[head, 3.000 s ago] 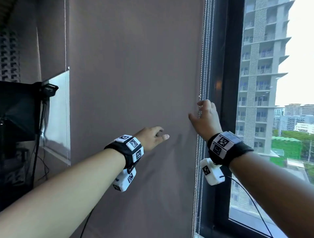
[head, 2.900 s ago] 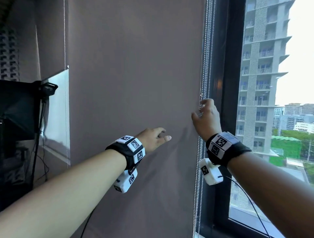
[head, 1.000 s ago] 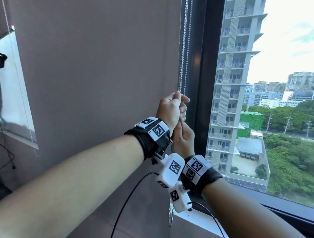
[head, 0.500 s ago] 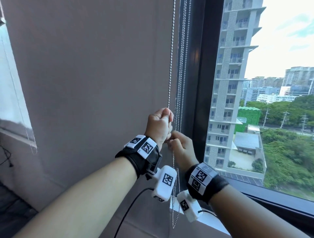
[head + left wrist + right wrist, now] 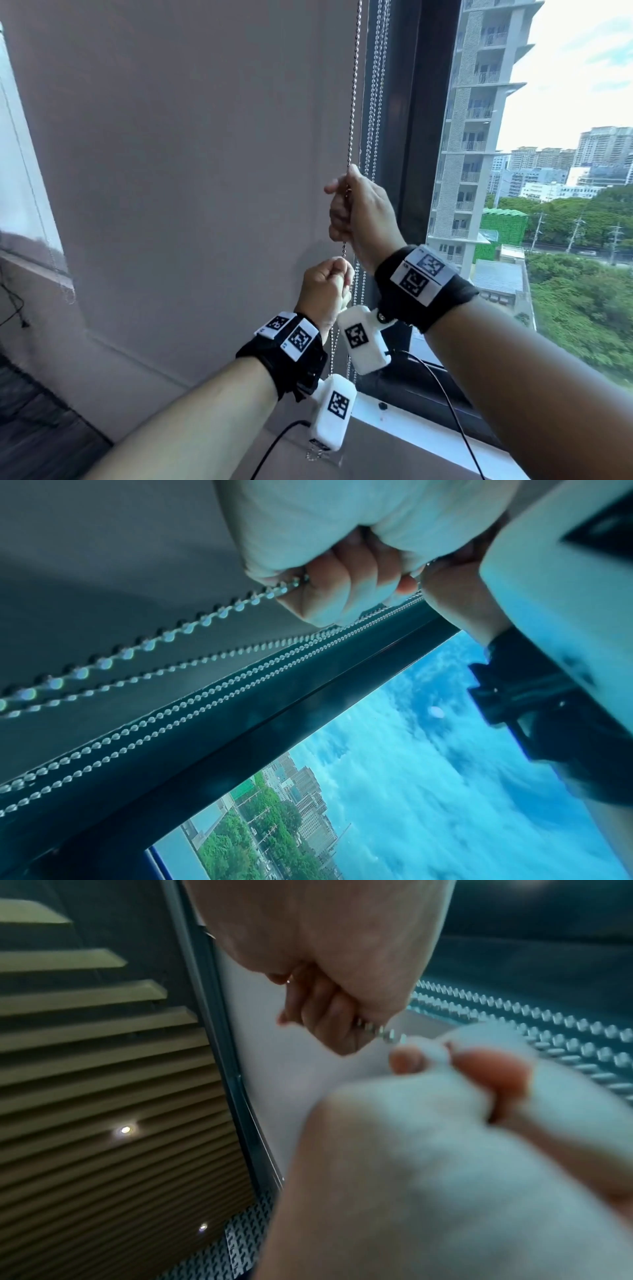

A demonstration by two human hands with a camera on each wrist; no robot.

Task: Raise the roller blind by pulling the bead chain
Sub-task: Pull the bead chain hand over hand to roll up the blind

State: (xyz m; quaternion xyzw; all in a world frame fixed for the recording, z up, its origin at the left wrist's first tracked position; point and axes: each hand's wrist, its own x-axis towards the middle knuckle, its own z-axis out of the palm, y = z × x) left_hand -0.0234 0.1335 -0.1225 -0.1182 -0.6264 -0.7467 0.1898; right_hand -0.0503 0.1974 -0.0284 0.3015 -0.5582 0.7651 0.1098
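Fingers of the right hand (image 5: pixel 363 209) are curled tight round one strand of the bead chain (image 5: pixel 352 102), which runs taut from the fist straight up in front of the roller blind (image 5: pixel 191 144). Just below, the left hand (image 5: pixel 323 294) is closed in a fist on the same strand, thumb over the index finger, so that a short length of chain shows between the two fists. In the left wrist view the beads (image 5: pixel 164 637) enter the left hand's curled fingers (image 5: pixel 329 588); in the right wrist view the chain (image 5: pixel 383 1034) leaves the bottom of the right hand (image 5: pixel 339 969), with the left hand (image 5: pixel 445 1137) blurred in front.

Other chain strands (image 5: pixel 375 102) hang free just to the right, between the held strand and the dark window frame (image 5: pixel 421 120). They pass close behind both hands. Grey blind fabric covers the pane to the left of the frame. Beyond the frame the glass shows a tall apartment tower (image 5: pixel 479 130) and trees (image 5: pixel 582 301). A white sill (image 5: pixel 411 428) runs under the frame
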